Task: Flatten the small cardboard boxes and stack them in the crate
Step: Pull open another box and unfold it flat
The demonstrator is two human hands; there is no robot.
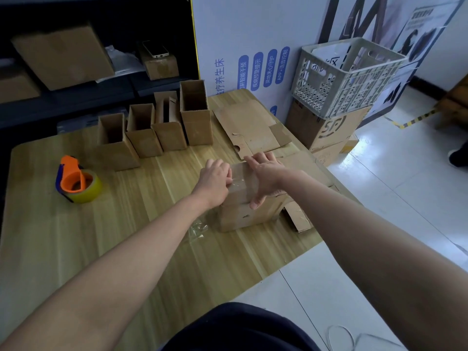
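A small taped cardboard box (pixel 243 214) stands on the wooden table (pixel 126 236) near its right edge. My left hand (pixel 215 177) pinches the clear tape at the box's top left. My right hand (pixel 266 173) grips the box's top, thumb down its front face. A strip of peeled clear tape (pixel 198 229) hangs at the box's left. Several open small boxes (pixel 157 127) stand in a row at the table's back. Flattened cardboard (pixel 250 127) lies behind the box. The grey plastic crate (pixel 347 74) sits on large cartons to the right.
An orange tape dispenser with a yellow roll (pixel 78 182) lies on the table's left. Large cartons (pixel 326 130) under the crate stand on the white tiled floor. Dark shelves with more boxes (pixel 63 57) fill the back left. A cardboard flap (pixel 298 216) lies right of the box.
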